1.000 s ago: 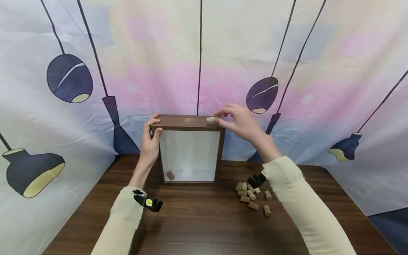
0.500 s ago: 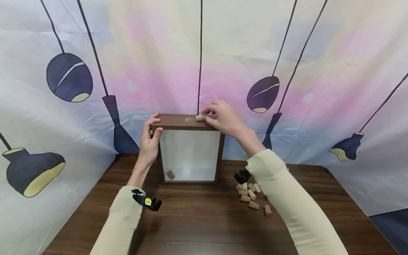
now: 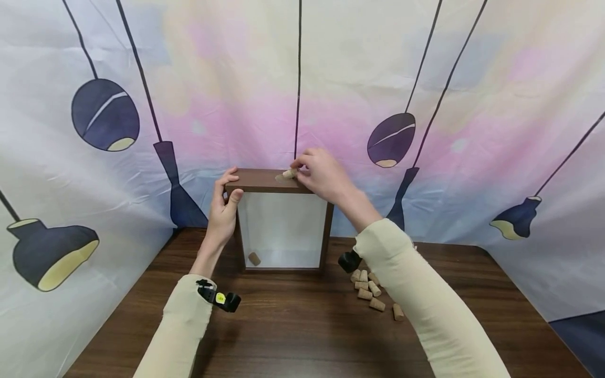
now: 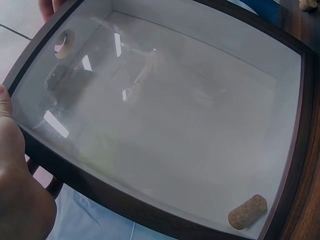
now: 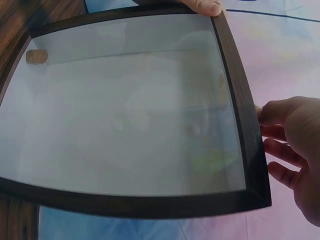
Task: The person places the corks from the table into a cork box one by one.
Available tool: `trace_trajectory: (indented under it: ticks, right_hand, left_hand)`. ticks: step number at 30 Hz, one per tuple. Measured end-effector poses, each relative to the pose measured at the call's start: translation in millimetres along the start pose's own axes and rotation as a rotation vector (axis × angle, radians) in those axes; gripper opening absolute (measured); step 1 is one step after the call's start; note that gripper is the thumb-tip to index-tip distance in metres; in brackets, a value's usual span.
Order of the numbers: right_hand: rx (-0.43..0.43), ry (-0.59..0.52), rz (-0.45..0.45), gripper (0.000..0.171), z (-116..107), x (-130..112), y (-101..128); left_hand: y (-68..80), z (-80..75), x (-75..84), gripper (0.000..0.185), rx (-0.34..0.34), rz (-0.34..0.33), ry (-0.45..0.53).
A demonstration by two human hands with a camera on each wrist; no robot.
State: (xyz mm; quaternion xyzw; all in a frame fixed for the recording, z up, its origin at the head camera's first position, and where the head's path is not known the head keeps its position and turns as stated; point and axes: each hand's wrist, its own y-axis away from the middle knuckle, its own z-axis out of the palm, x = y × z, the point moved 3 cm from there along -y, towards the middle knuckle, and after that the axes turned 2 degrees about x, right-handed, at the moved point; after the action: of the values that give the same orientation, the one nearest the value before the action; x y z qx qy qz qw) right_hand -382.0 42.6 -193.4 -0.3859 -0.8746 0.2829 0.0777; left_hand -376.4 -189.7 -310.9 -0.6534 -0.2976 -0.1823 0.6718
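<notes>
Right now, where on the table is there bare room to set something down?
The table is bare in front of the box, between the two sleeves, and along its left side. It is crowded right of the box, where loose corks lie beside the right sleeve. The far right corner is also bare.

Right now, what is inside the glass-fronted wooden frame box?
One cork lies at the bottom left of the frame box, behind the glass. The right hand pinches a second cork at the hole in the top; how far in it sits is hidden by the fingers.
</notes>
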Motion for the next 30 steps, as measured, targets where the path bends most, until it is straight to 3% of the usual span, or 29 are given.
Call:
trace_trajectory:
  ticks: [6, 15, 23, 27, 30]
  right_hand:
    - [0.013, 0.022, -0.011, 0.019, 7.4, -4.9, -1.7]
    - [0.044, -0.068, -0.003, 0.022, 8.2, -1.2, 1.0]
    - [0.090, -0.170, 0.065, 0.020, -4.9, 15.7, 23.4]
    - [0.138, -0.204, 0.073, 0.019, -12.5, 27.0, 38.5]
    - [0.179, -0.208, 0.081, 0.018, -17.7, 36.3, 51.7]
  left_hand:
    - [-0.1, 1.0, -7.0, 0.031, 0.009, 0.008, -0.008]
    - [-1.1, -0.2, -6.3, 0.038, 0.009, 0.000, -0.007]
    - [2.6, 5.2, 22.5, 0.039, -0.005, 0.005, 0.019]
    - [2.9, 5.1, 21.8, 0.040, 0.007, 0.009, 0.019]
    - [1.6, 4.6, 12.6, 0.041, 0.012, 0.014, 0.023]
